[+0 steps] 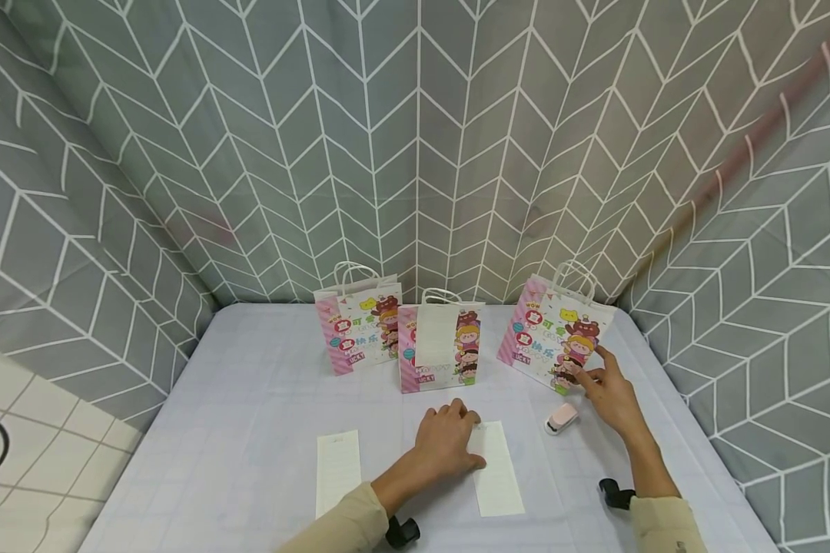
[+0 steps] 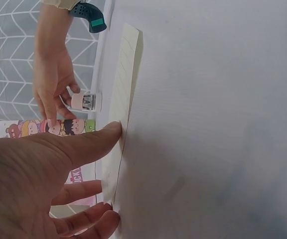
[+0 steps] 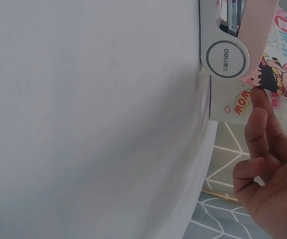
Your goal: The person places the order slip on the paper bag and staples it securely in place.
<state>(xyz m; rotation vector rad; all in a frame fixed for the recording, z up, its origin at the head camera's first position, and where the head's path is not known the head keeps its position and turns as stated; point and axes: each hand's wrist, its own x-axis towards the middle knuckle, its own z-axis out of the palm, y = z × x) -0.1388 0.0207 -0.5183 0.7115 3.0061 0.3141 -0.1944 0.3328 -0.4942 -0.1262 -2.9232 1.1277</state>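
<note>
My left hand rests at the left edge of a pale, lined paper slip on the table. In the left wrist view the thumb touches this slip, with other fingertips near its end. On the right, my right hand pinches the lower side of a printed paper gift bag, thumb on the front and fingers at the side edge. The bag leans, its lower right corner near the hand. Just left of that hand lies a pink and white stapler, also large in the right wrist view.
A middle gift bag has a pale slip over its front. Another gift bag stands left of it. A second lined slip lies left of my left forearm. Patterned grey curtains enclose the white-covered table.
</note>
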